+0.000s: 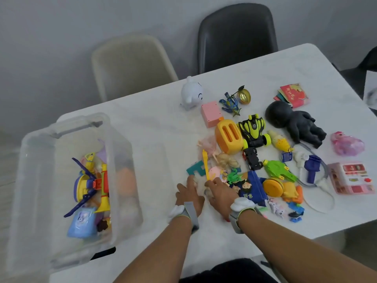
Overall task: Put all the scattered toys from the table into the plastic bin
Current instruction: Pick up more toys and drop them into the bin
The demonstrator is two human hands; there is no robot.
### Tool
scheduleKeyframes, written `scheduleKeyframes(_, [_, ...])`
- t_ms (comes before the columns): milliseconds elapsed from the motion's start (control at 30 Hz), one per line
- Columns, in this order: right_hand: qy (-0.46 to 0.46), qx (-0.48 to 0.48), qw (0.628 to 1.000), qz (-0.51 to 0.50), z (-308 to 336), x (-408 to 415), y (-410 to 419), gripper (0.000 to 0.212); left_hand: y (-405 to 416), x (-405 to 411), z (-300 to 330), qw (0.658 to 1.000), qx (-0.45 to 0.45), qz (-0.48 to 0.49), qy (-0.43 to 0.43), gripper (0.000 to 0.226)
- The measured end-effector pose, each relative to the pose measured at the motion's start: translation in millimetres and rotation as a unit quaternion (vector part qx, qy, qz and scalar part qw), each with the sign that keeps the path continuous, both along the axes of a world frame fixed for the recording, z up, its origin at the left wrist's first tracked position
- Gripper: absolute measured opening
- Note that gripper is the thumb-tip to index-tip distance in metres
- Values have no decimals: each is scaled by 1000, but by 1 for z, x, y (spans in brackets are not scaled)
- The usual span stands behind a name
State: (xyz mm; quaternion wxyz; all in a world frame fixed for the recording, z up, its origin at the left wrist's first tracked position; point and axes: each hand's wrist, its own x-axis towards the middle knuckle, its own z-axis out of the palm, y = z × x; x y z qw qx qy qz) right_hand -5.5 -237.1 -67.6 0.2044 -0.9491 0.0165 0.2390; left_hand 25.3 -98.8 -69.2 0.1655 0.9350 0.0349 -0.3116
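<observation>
Hard to read beneath both palms: something small and pale under the left hand (188,194), its shape blurred and mostly covered. Left fingers curled down over it, but whether pinching or merely pressing, cannot tell. Right hand (219,192) just beside, fingertips closed round the lower end of a thin yellow plastic stick (205,165) standing upright among the pile. Grey straps with white padded pieces on both wrists.

Half buried just beyond the fingers: teal plastic letter-shaped piece (196,168), blond-haired small doll (225,160), bright green plastic frog (234,177), dark blue cloth book with cartoon faces (252,186), each overlapping the next, edges lost.

Clear plastic bin (67,127) at the left end of the white marble-look table (155,119), well apart from the pile, already holding several toys blurred behind its cloudy walls; near rim cut off low in view.

Farther out on the table: orange toy toaster (229,136), black-and-lime toy car (254,130), black rubber baby doll (293,123), pink box (211,113), white round-bodied figure (191,93), gold egg (244,96), pink toy cash register (352,177). Pink translucent pony (346,142) smeared by blur.

Behind the table, one cream chair (130,60) and one dark chair (237,35).
</observation>
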Motion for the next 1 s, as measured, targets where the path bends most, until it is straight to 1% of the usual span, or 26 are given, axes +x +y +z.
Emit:
scheduleKeyframes(100, [9, -36, 999, 37, -5, -2, 4, 52, 16, -4, -2, 999, 22, 29, -27, 69])
scheduleKeyframes(167, [12, -71, 995, 62, -8, -2, 7, 52, 23, -8, -3, 997, 34, 53, -36, 64])
scheduleKeyframes(233, [13, -76, 994, 73, -10, 0, 10, 51, 27, -10, -4, 997, 44, 61, -31, 62])
scheduleKeyframes(367, [-1, -88, 986, 142, -13, 6, 9, 50, 23, -11, -8, 996, 93, 0, -14, 69])
scheduleKeyframes(467, [-7, -101, 974, 205, -18, 10, 12, 52, 18, -10, -9, 995, 100, -6, 1, 63])
scheduleKeyframes(533, [1, -91, 978, 189, -20, 12, 16, 47, 18, -8, -7, 996, 94, 8, 1, 58])
scheduleKeyframes(633, [13, -41, 991, 126, -20, 17, 22, 37, 23, -9, -3, 997, 79, 8, -14, 56])
scheduleKeyframes(700, [1, -14, 996, 83, -18, 18, 24, 35, 28, -10, 1, 998, 53, 38, -15, 54])
scheduleKeyframes(767, [-18, -2, 999, 49, -14, 19, 23, 32, 31, -10, 7, 996, 59, 66, -28, 52])
scheduleKeyframes(833, [-31, 8, 999, 25, -7, 23, 21, 31, 33, -9, 13, 994, 76, 67, -47, 50])
scheduleKeyframes(900, [-47, 17, 999, 4, 2, 29, 18, 32, 35, -5, 20, 993, 70, 70, -57, 49])
scheduleKeyframes(933, [-52, 16, 998, -5, 5, 32, 16, 32, 36, -2, 25, 994, 59, 72, -60, 49])
scheduleKeyframes(1000, [-52, 10, 999, 0, 13, 37, 11, 29, 37, 6, 36, 993, 9, 91, -68, 48])
